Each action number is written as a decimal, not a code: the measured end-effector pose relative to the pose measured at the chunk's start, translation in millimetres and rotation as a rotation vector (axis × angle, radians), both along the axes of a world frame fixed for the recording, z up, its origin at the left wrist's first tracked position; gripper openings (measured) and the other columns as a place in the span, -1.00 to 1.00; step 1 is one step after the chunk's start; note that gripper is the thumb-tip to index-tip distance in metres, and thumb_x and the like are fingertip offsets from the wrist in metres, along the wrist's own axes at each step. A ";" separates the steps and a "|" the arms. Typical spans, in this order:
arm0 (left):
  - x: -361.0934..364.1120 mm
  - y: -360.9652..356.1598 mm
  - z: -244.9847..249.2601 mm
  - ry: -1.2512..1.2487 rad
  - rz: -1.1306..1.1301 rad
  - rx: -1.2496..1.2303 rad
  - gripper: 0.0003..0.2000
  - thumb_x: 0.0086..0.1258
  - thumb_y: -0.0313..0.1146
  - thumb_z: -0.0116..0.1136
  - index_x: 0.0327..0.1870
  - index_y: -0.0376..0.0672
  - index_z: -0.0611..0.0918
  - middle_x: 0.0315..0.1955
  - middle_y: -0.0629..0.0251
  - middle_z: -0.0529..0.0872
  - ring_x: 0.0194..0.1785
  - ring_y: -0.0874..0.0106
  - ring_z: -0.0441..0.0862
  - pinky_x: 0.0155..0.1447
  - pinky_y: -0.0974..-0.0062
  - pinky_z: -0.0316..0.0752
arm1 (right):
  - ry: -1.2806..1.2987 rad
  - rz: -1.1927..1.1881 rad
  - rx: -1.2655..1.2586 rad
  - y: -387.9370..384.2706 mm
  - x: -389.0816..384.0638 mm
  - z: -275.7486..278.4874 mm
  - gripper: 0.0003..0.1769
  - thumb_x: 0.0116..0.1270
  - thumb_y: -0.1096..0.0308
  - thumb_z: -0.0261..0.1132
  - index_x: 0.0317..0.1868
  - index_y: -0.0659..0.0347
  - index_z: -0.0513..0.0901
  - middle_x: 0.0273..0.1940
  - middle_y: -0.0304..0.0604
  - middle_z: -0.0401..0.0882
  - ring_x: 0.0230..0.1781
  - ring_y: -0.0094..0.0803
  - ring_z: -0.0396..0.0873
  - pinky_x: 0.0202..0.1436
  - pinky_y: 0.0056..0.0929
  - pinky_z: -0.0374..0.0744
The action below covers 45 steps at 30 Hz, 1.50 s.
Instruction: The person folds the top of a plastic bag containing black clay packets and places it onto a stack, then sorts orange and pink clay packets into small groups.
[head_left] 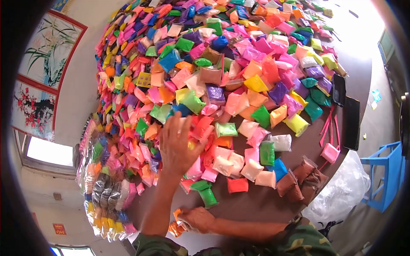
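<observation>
A large heap of small, soft-looking colored packets (205, 77) covers the table. My left hand (177, 143) reaches over the near side of the heap, fingers stretched and apart, among pink, red and green packets. Nothing shows held in it. A blue packet (183, 110) lies just beyond its fingertips. Low at the table's near edge, my right hand (198, 219) is closed around orange packets (175, 224); how many cannot be told. Two green packets (207, 196) lie on the tabletop above my right hand. Brown packets (294, 187) sit farther right.
Clear bags of packed sachets (109, 196) stand at the left edge. On the right edge lie a black phone (338, 90), a dark flat case (352, 123) and a pink pouch with straps (330, 152). Beyond are a clear plastic bag (339, 187) and a blue stool (384, 170).
</observation>
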<state>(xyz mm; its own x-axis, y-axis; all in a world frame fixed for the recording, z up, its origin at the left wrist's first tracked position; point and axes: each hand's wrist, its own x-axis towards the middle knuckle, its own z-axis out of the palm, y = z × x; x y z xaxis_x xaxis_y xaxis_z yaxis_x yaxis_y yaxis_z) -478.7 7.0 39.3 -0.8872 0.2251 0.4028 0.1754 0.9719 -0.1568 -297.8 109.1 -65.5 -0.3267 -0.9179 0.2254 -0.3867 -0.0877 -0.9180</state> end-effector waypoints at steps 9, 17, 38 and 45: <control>-61.9 -7.3 -23.0 0.051 0.106 0.154 -0.01 0.24 0.19 0.52 0.46 -0.47 0.40 0.31 -0.30 0.55 0.38 -0.22 0.50 0.46 -0.07 0.44 | -0.048 -0.046 -0.049 -0.3 -1.0 1.2 -0.71 0.33 0.28 0.38 0.00 0.18 0.62 -0.04 0.09 0.67 -0.16 0.12 0.75 -0.14 0.10 0.69; -137.6 -20.5 -16.1 0.088 0.036 0.398 -0.11 0.04 -0.30 0.68 0.45 -0.27 0.43 0.21 -0.16 0.64 0.20 -0.18 0.65 0.25 0.03 0.61 | -0.099 -0.087 -0.079 -5.2 4.5 -3.9 -0.79 0.31 0.33 0.41 -0.07 0.13 0.66 -0.06 -0.02 0.66 -0.22 0.06 0.74 -0.22 0.05 0.70; -129.6 -19.2 64.4 -0.035 0.043 1.145 -0.63 0.55 -0.20 0.37 0.22 -0.24 0.70 -0.09 0.21 0.82 -0.14 0.53 0.77 -0.24 0.57 0.77 | -0.043 -0.027 -0.044 -3.0 -1.2 -1.1 -0.72 0.36 0.25 0.39 -0.01 0.19 0.63 -0.09 0.11 0.69 -0.20 0.10 0.78 -0.11 0.06 0.71; -59.3 -45.9 23.1 -0.219 0.289 1.241 -0.43 0.50 -0.02 0.41 0.28 -0.34 0.61 -0.04 0.13 0.81 -0.16 0.42 0.76 -0.23 0.44 0.74 | -0.013 -0.055 -0.034 0.7 -2.9 5.7 -0.77 0.36 0.28 0.37 -0.05 0.17 0.62 -0.10 0.08 0.70 -0.18 0.09 0.77 -0.14 0.07 0.70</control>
